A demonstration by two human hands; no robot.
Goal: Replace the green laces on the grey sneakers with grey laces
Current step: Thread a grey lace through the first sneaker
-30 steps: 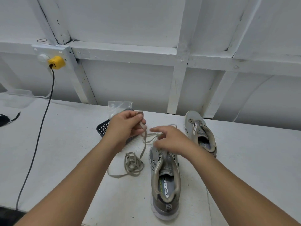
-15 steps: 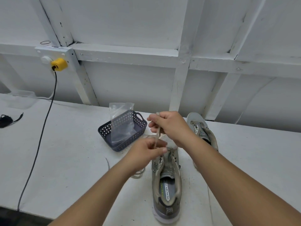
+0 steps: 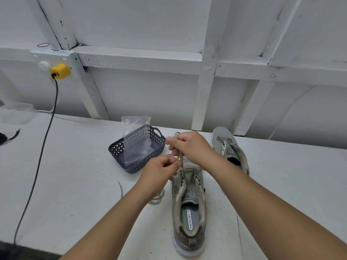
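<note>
From my seat, a black cable (image 3: 40, 162) hangs from a yellow plug (image 3: 60, 71) across bare white table (image 3: 75, 184) on the left. A dark basket (image 3: 136, 152) holding a plastic bag (image 3: 136, 136) sits just beside my left hand (image 3: 158, 172), fingers pinching the grey lace (image 3: 180, 158). My right hand (image 3: 189, 147) grips the lace above the near sneaker (image 3: 188, 212). The second sneaker (image 3: 228, 149) lies near the white wall (image 3: 169, 53).
</note>
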